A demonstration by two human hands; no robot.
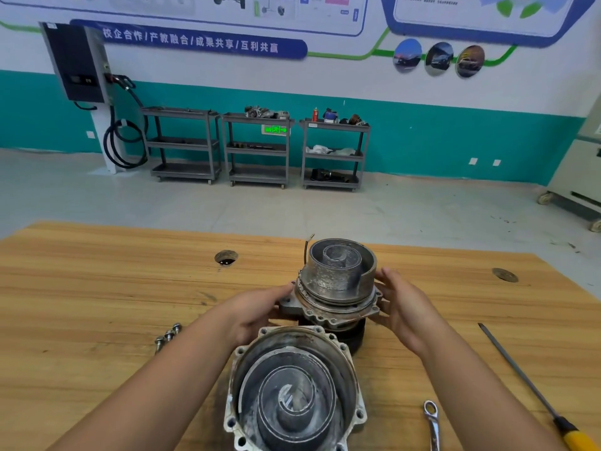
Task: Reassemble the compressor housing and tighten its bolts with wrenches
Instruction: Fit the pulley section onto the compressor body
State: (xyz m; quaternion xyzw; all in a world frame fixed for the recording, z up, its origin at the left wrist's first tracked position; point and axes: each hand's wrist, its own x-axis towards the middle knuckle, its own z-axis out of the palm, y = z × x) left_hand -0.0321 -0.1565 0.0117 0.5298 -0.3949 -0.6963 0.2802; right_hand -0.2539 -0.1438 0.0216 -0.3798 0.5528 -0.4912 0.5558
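Both forearms reach forward over the wooden bench [97,297], palms facing each other. The left hand [260,312] clasps the left side of the compressor body [338,284] at its flange. The right hand [405,307] holds the right side, its fingers nearly straight above the flange and its thumb below. The body stands upright at mid-bench, with its one scroll spiral facing up. One housing cover [292,392] lies open side up at the near edge, just in front of the body. Three bolts [168,334] lie together to the left. One ring wrench [432,424] and one yellow-handled screwdriver [527,382] lie to the right.
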